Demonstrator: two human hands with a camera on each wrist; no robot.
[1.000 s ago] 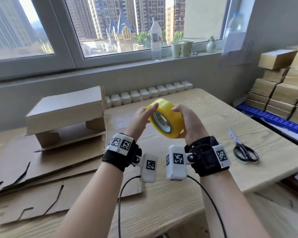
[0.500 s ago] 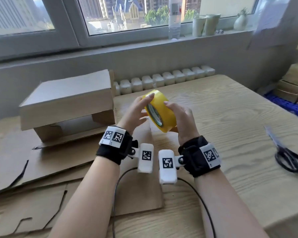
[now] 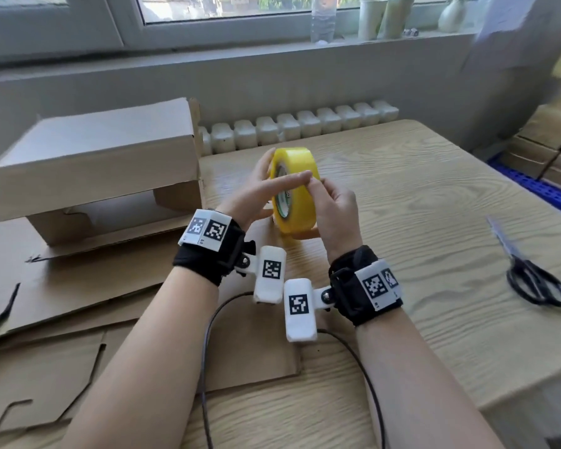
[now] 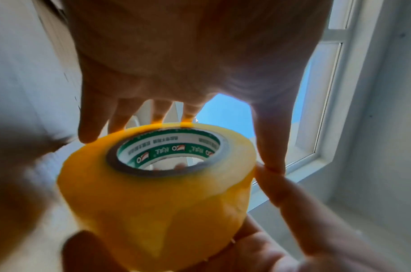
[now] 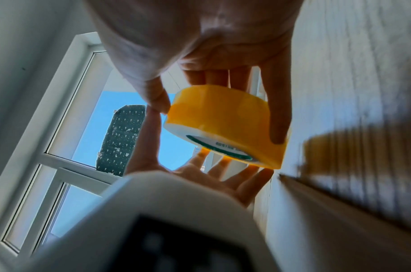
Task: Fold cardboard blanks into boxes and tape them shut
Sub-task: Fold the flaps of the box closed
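From the head view, I hold the tape roll (image 3: pixel 293 189) on its edge above the table (image 3: pixel 418 196), between both hands. My left hand (image 3: pixel 256 192) has straight fingers laid across the open side of the roll, and my right hand (image 3: pixel 332 205) curls around the outer band from the near side. The folded box (image 3: pixel 94 160) stands to the left on the flat cardboard blanks (image 3: pixel 78 286), its front not yet sealed; the scissors (image 3: pixel 531 277) lie to the right.

In the left wrist view the fingertips (image 4: pixel 87 132) only touch the rim, and the thumb meets a right finger at the edge.

In the right wrist view the thumb (image 5: pixel 156 99) presses the band. I judge I search for the tape end, so I should turn the roll slowly and feel with a nail.
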